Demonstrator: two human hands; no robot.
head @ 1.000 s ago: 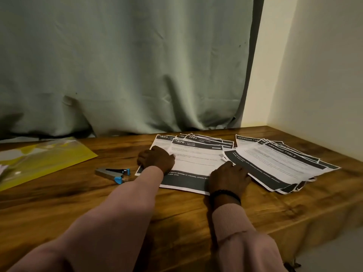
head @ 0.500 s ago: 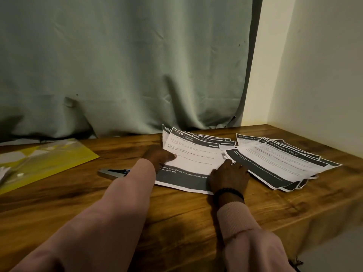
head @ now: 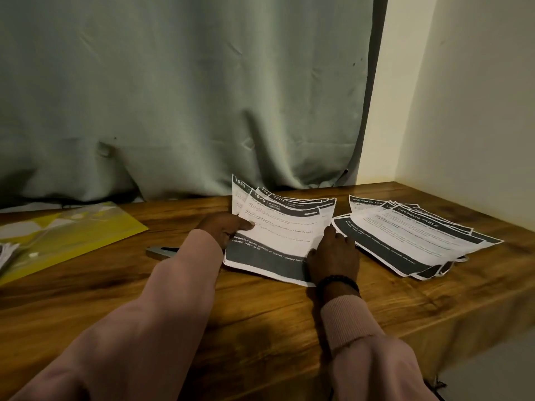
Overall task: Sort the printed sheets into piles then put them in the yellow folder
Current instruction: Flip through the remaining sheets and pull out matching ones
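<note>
Two piles of printed sheets lie on the wooden table (head: 260, 319). My left hand (head: 224, 228) grips the left edge of the near pile of printed sheets (head: 285, 227), thumb on top, and has tilted its far edge up off the table. Along that pile's right edge my right hand (head: 333, 256) lies with its fingers straight, pressing the sheets. A second pile headed "DRESSING TABLE" (head: 417, 235) is fanned out flat to the right. The yellow folder (head: 75, 235) lies at the far left of the table.
A grey stapler (head: 160, 251) lies just left of my left forearm. A few loose white sheets (head: 7, 253) sit on the folder's left end. A green curtain (head: 188, 96) hangs behind the table, and a cream wall (head: 477, 111) closes the right side.
My left hand has moved from lying on the near pile to gripping its left edge. The pile's far edge has lifted up. My right hand has stayed at its right edge.
</note>
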